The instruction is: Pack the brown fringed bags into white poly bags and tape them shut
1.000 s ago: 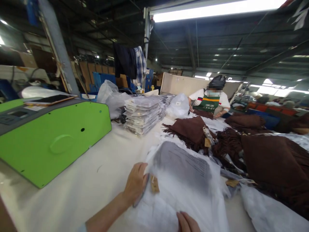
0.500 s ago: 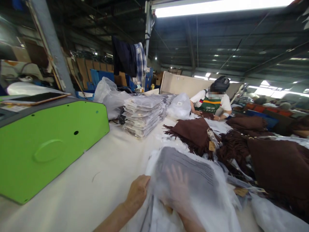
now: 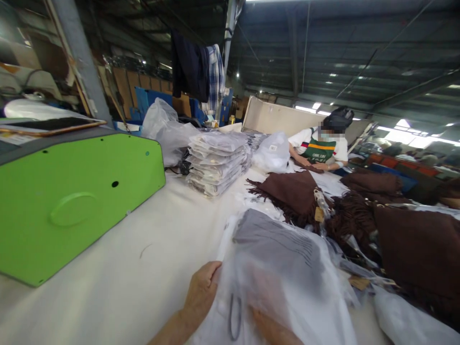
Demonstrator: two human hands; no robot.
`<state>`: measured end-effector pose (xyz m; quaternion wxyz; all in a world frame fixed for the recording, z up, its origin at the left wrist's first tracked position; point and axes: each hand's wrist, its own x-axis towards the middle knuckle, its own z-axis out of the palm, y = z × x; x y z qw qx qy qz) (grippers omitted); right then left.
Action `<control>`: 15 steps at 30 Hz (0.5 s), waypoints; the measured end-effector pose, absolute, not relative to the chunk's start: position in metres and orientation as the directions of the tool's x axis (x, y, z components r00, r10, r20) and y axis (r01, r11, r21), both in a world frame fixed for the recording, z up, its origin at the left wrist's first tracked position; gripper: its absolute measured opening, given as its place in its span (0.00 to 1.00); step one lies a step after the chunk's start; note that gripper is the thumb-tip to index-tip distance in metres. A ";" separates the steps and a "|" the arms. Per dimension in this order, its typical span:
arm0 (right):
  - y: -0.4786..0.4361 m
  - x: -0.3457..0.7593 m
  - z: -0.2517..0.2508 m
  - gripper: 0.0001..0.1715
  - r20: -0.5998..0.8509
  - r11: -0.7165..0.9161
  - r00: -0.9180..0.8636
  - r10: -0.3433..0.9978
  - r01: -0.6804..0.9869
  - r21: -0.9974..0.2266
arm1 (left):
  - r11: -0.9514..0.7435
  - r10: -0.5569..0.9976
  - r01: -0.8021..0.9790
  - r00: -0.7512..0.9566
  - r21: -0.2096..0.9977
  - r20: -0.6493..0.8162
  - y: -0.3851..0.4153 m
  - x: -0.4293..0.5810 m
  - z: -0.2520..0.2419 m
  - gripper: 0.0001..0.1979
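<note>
- Here, my left hand (image 3: 204, 283) pinches the edge of a cloudy bag (image 3: 319, 306).
- My right hand (image 3: 268, 292) is inside, blurred; I cannot tell its grip.

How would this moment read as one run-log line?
left hand: gripping left edge of translucent bag | right hand: beneath its plastic, blurred | gray item: seen through plastic | brown fringed cloth: beyond bag

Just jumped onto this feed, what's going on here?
The left hand grips the left edge of a translucent plastic bag; the right hand shows blurred through its film. A grey item shows through the bag's far part. Bagged packs stand stacked beyond, toward the left; brown fringed cloths lie to the right. Across the table, a co-worker has both hands on brown cloth.
</note>
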<state>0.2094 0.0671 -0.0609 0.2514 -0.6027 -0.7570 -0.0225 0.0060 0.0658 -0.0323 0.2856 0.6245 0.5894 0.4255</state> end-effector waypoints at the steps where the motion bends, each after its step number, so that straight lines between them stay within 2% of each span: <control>1: 0.064 0.208 -0.062 0.24 0.402 0.267 -0.135 0.906 0.919 -0.292 | -0.135 0.979 0.485 -0.070 0.864 0.193 0.065 0.006 -0.034 0.15; 4: 0.062 0.204 -0.056 0.25 0.379 0.211 -0.060 0.923 0.904 -0.371 | -0.142 0.976 0.461 -0.084 0.876 0.202 0.062 0.005 -0.037 0.15; 8: 0.067 0.201 -0.036 0.20 0.331 0.109 0.080 0.940 0.850 -0.515 | -0.161 0.965 0.437 -0.118 0.885 0.234 0.061 0.003 -0.037 0.16; 10: 0.069 0.197 -0.027 0.18 0.304 0.103 0.107 0.947 0.794 -0.600 | -0.159 0.964 0.435 -0.127 0.886 0.236 0.060 0.004 -0.037 0.16; 15: 0.069 0.185 -0.015 0.24 0.254 0.125 0.138 0.957 0.594 -0.795 | -0.155 0.962 0.439 -0.138 0.885 0.236 0.061 0.006 -0.039 0.15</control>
